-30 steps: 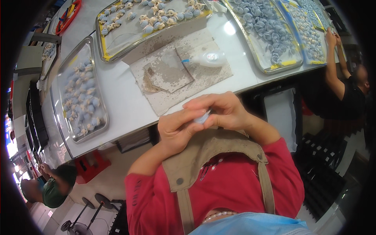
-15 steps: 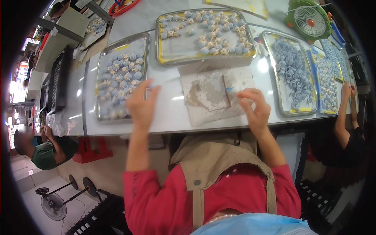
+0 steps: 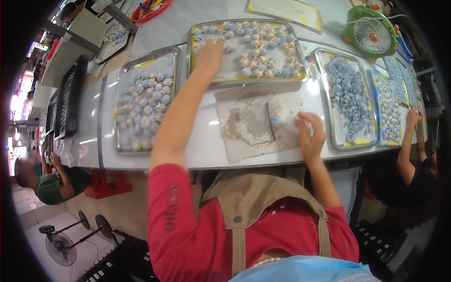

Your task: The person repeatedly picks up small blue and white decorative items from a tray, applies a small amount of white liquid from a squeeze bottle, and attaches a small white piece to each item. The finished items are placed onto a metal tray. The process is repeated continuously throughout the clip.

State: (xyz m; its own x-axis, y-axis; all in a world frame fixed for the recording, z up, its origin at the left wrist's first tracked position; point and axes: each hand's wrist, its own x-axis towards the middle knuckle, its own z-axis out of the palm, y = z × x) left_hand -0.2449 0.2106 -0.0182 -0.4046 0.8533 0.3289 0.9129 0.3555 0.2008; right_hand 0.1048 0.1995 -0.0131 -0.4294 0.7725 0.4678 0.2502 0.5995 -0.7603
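Observation:
My left hand reaches over the left part of a metal tray at the far middle. Small blue round pieces with cream-coloured parts lie spread in it. The fingertips are down among the pieces, and the back of the hand hides whether they grip one. My right hand hovers at the right edge of a stained grey sheet. Its fingers are loosely curled, with thumb and forefinger slightly apart and nothing plainly between them. On the sheet lie a thin brown strip and a tiny blue bit.
A left tray holds more blue-and-cream pieces; a right tray holds blue-grey cupped pieces. Further right are more trays and a co-worker's hands. A green fan stands at the far right. Another person sits at the left.
My left hand has moved from beside the left tray, away from me and rightward, into the far middle tray. My right hand stays near the sheet, its fingers curled closer together.

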